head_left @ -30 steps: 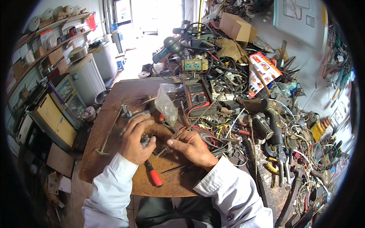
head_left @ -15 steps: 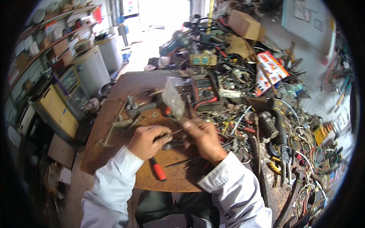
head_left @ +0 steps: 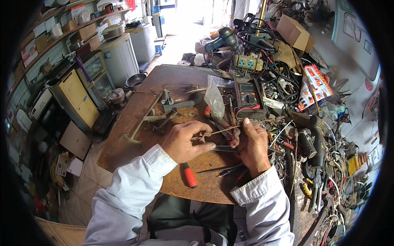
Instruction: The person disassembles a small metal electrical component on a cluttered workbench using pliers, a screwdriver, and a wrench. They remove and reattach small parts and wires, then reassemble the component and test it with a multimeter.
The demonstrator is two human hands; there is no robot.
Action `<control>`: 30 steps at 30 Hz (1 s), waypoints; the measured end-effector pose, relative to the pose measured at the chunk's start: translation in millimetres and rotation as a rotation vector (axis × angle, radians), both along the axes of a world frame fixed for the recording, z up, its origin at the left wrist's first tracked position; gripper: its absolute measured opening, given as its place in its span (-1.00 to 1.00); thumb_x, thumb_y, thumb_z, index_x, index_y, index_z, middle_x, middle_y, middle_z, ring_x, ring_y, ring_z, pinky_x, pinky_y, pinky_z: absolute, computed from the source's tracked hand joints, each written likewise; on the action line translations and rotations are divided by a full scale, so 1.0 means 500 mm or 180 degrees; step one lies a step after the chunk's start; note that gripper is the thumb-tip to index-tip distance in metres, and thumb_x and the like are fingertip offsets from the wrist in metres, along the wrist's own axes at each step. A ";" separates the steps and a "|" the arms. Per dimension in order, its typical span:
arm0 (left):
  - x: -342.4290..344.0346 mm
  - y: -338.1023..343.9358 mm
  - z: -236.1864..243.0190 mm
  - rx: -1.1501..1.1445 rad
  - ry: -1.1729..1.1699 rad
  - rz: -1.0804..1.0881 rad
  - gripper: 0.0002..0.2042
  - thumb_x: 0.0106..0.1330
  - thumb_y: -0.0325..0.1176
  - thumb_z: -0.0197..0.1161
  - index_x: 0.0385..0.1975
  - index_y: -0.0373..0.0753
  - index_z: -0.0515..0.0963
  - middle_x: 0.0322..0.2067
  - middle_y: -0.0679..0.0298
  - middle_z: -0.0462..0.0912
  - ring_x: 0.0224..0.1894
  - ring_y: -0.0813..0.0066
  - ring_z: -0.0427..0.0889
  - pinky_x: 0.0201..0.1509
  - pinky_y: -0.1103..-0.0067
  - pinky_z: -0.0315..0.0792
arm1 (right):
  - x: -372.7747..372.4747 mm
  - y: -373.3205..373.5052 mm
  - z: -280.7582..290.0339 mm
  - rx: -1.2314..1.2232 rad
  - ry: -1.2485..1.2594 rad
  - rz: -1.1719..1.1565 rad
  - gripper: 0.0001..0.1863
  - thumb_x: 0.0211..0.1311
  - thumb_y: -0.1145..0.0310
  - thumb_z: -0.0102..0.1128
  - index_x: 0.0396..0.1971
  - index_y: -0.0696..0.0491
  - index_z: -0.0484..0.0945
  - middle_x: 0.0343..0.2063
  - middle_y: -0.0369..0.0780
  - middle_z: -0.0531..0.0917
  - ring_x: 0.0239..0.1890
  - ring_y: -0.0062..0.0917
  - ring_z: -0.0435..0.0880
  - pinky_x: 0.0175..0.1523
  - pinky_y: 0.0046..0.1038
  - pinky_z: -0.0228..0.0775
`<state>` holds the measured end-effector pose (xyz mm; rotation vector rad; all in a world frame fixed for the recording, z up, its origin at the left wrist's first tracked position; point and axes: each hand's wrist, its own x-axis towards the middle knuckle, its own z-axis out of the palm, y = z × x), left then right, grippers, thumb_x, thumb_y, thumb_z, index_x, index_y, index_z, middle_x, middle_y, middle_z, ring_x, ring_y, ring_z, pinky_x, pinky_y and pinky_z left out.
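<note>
Above the front half of the wooden table, my left hand (head_left: 186,141) pinches the end of a thin brown strip (head_left: 223,130), a cord or a rod, with thumb and fingers curled round it. The strip slants up toward my right hand (head_left: 255,147), whose raised thumb presses against it while the other fingers are folded below. A clear plastic bag (head_left: 214,99) lies just beyond both hands. Under my left hand, a red-and-black handle (head_left: 189,176) lies on the table. Slim dark tools (head_left: 219,168) lie below my right hand.
A multimeter (head_left: 247,97) lies at the table's (head_left: 164,84) back right. Metal parts (head_left: 174,105) and a long-handled tool (head_left: 144,117) lie to the left. Heaped wires and tools (head_left: 305,141) crowd the right side. A yellow cabinet (head_left: 76,98) stands at the left.
The view has shifted, so the table things appear farther right. My hands have moved apart, the right one turning its thumb upward. The brown strip stays between them.
</note>
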<state>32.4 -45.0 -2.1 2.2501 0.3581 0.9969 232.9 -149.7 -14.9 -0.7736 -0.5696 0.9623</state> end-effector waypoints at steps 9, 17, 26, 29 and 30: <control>-0.008 0.025 -0.019 -0.1472 -0.0148 -0.0389 -0.77 0.23 -0.53 0.43 -0.15 -0.34 0.58 -0.30 0.20 0.73 -0.32 0.53 0.70 -0.24 0.62 0.58 | 0.006 -0.005 0.014 -0.0125 -0.0104 -0.0518 -0.67 0.45 0.18 0.19 -0.48 0.05 0.43 -0.61 -0.23 0.57 -0.67 -0.51 0.52 -0.56 -0.45 0.44; -0.024 0.052 0.009 -0.2540 -0.0104 -0.1472 -0.63 0.30 -0.58 0.33 0.08 -0.39 0.45 -0.10 0.14 0.69 -0.13 0.37 0.75 -0.17 0.59 0.64 | 0.013 -0.012 0.021 -0.0055 -0.0173 -0.0923 -0.67 0.42 0.21 0.25 -0.49 0.10 0.50 -0.61 -0.22 0.58 -0.72 -0.57 0.49 -0.63 -0.52 0.39; -0.027 0.046 0.013 -0.2636 -0.0195 -0.1284 -0.63 0.32 -0.55 0.33 0.12 -0.36 0.47 -0.07 0.11 0.69 -0.11 0.34 0.75 -0.17 0.57 0.65 | 0.001 -0.012 0.013 0.0364 -0.0714 -0.1104 -0.71 0.41 0.26 0.26 -0.37 0.23 0.59 -0.52 -0.22 0.62 -0.63 -0.60 0.54 -0.60 -0.54 0.43; -0.023 0.052 0.006 -0.2553 -0.0218 -0.1318 -0.64 0.32 -0.55 0.34 0.10 -0.34 0.49 -0.07 0.12 0.69 -0.10 0.35 0.75 -0.16 0.58 0.65 | 0.003 -0.018 0.016 0.0430 -0.0856 -0.1118 -0.70 0.42 0.27 0.25 -0.35 0.25 0.60 -0.50 -0.22 0.62 -0.61 -0.60 0.55 -0.58 -0.55 0.43; -0.022 0.055 0.003 -0.2515 -0.0238 -0.1349 -0.64 0.32 -0.55 0.34 0.10 -0.34 0.49 -0.07 0.13 0.69 -0.09 0.35 0.75 -0.16 0.58 0.65 | 0.003 -0.019 0.017 0.0452 -0.0896 -0.1128 -0.70 0.42 0.27 0.25 -0.34 0.26 0.60 -0.49 -0.22 0.62 -0.60 -0.61 0.55 -0.57 -0.55 0.44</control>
